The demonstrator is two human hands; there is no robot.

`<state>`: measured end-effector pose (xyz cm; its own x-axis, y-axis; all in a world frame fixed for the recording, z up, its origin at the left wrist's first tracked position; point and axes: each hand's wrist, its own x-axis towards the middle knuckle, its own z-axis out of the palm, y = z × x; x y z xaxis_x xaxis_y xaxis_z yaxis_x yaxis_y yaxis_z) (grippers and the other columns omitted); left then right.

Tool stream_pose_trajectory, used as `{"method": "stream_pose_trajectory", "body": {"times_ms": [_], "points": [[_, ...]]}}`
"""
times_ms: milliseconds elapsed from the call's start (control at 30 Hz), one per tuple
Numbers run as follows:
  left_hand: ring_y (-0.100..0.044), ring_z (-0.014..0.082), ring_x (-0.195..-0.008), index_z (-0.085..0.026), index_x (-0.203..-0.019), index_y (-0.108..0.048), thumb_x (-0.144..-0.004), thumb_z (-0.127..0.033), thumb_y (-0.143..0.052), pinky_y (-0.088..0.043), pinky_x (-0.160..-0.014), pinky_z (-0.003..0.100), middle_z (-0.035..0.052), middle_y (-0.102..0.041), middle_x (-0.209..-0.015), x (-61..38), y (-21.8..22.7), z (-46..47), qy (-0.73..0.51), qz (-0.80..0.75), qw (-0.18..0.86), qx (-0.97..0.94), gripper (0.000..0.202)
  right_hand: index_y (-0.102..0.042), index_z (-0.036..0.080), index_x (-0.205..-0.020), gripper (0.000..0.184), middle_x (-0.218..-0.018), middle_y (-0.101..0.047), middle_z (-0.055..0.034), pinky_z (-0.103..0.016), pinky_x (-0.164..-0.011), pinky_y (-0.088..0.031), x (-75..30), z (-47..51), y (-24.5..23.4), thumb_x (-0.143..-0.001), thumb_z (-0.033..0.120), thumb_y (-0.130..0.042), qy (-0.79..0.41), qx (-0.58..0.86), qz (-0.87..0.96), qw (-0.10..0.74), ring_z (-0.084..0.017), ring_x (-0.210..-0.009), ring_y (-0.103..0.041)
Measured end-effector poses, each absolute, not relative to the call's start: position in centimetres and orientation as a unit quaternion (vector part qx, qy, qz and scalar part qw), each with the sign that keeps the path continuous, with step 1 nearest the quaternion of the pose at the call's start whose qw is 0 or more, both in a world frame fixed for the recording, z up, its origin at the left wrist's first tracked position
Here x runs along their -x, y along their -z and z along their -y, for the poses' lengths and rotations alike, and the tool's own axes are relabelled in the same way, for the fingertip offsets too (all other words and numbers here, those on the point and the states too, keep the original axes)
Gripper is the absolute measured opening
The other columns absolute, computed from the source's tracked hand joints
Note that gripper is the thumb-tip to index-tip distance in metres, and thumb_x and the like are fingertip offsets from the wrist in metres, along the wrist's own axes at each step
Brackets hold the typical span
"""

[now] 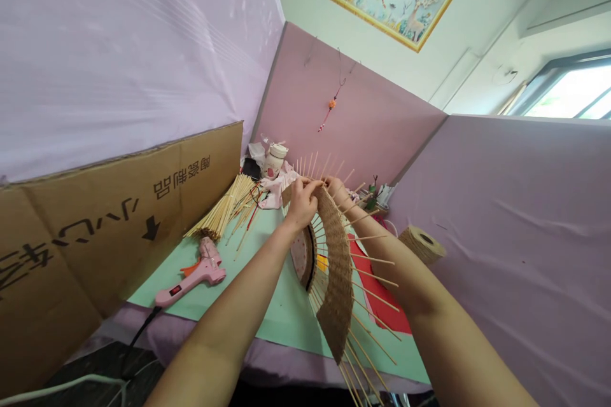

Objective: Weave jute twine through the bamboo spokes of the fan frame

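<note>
Fingers (314, 186) of the left hand (302, 205) and right hand (338, 191) bunch together at the twelve o'clock edge of the basket (338, 248); whether, or what, they pinch cannot be told. It is tilted over the green tabletop (281, 321), about five o'clock from the centre. It looks light and springy, its thin sticks (377, 259) liable to snap, so the dense woven band (334, 311) seems the safer hold.

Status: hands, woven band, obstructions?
Left hand and right hand close together at far side of woven band, exact grip unclear. Sticks jut past its outer edge. Pink glue gun lies aside, not blocking.
</note>
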<state>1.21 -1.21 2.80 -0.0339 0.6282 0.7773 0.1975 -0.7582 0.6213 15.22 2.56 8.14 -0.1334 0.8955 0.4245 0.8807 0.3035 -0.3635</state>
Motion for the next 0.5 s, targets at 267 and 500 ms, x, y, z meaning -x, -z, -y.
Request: {"method": "stream_pose_trajectory", "body": {"times_ms": [267, 500], "points": [[-0.048, 0.0225, -0.106, -0.020, -0.113, -0.064, -0.074, -0.001, -0.044, -0.041, -0.097, 0.040, 0.0077, -0.050, -0.108, -1.4, -2.4, 1.6, -0.643, -0.308, 0.155, -0.684, 0.048, -0.064, 0.016, -0.075, 0.012, -0.077, -0.065, -0.0054, -0.029, -0.073, -0.042, -16.7, -4.2, -15.0, -0.080, 0.023, -0.056, 0.070, 0.523, 0.796, 0.298, -0.017, -0.075, -0.055], [-0.048, 0.0239, -0.105, -0.020, -0.114, -0.065, -0.073, -0.001, -0.045, -0.041, -0.096, 0.043, 0.0088, -0.052, -0.108, -1.5, -2.4, 2.0, -0.642, -0.315, 0.155, -0.681, 0.049, -0.064, 0.017, -0.077, 0.012, -0.081, -0.063, -0.0072, -0.030, -0.075, -0.041, -15.4, -3.9, -17.8, -0.083, 0.025, -0.057, 0.179, 0.454, 0.834, 0.256, -0.019, -0.078, -0.053]]}}
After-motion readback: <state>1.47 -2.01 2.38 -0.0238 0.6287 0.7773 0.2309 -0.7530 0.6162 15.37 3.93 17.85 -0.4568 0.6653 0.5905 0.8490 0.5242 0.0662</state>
